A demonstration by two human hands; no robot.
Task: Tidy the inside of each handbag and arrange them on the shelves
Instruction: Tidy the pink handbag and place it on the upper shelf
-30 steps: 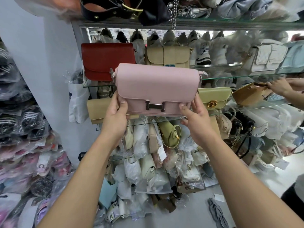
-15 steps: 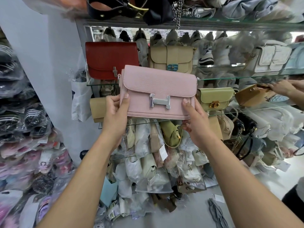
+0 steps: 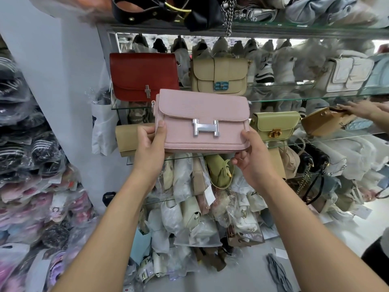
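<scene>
The left hand (image 3: 150, 144) curls its fingers round the left end of the pink handbag (image 3: 202, 114), which is upright at the glass shelf (image 3: 347, 137) edge. A red bag (image 3: 143, 76) sits at its 10 o'clock and a green bag (image 3: 273, 123) at 3 o'clock. The right hand (image 3: 255, 159) grips its lower right corner.

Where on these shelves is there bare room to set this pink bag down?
Upper glass shelf: bare-looking stretch between the beige bag and the white bag. Middle shelf: the slot between the tan clutch and the green bag, mostly hidden behind the pink bag. Below, wrapped bags crowd everything.
</scene>
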